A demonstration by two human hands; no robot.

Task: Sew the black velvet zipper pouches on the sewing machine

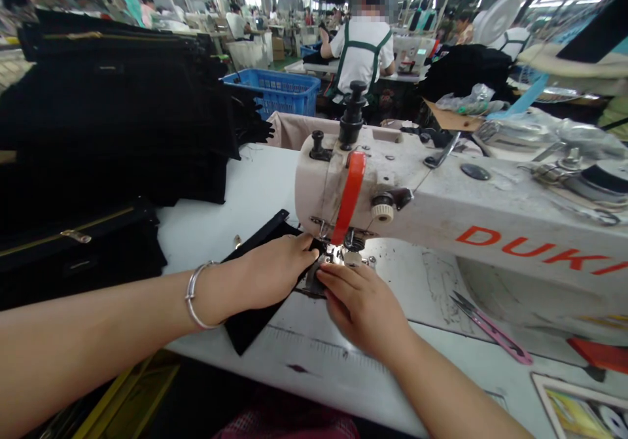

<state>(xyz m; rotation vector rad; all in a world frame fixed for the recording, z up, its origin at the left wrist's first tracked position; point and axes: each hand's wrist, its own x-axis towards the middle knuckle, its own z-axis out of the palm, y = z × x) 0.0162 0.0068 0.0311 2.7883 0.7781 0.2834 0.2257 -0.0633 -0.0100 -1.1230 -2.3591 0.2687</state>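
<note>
My left hand (pixel 275 269), with a silver bangle at the wrist, grips a black fabric piece (pixel 255 328) on the sewing machine table. The piece lies at a slant, one end at the lit needle area, and a small metal zipper pull (pixel 238 241) shows at its far edge. My right hand (pixel 366 301) rests on the near side of the needle, its fingers stretched out together and their tips touching the fabric's end. The white sewing machine (pixel 417 197) stands over both hands, with an orange-red lever (pixel 350 197) in front of its head.
Stacked black fabric pieces (pixel 112 112) with zippers fill the left side. Pink thread snips (pixel 495 331) lie right of my right hand. Behind the table are a blue basket (pixel 279 89) and a person (pixel 363 53) with their back turned. Plastic-wrapped items sit behind the machine arm.
</note>
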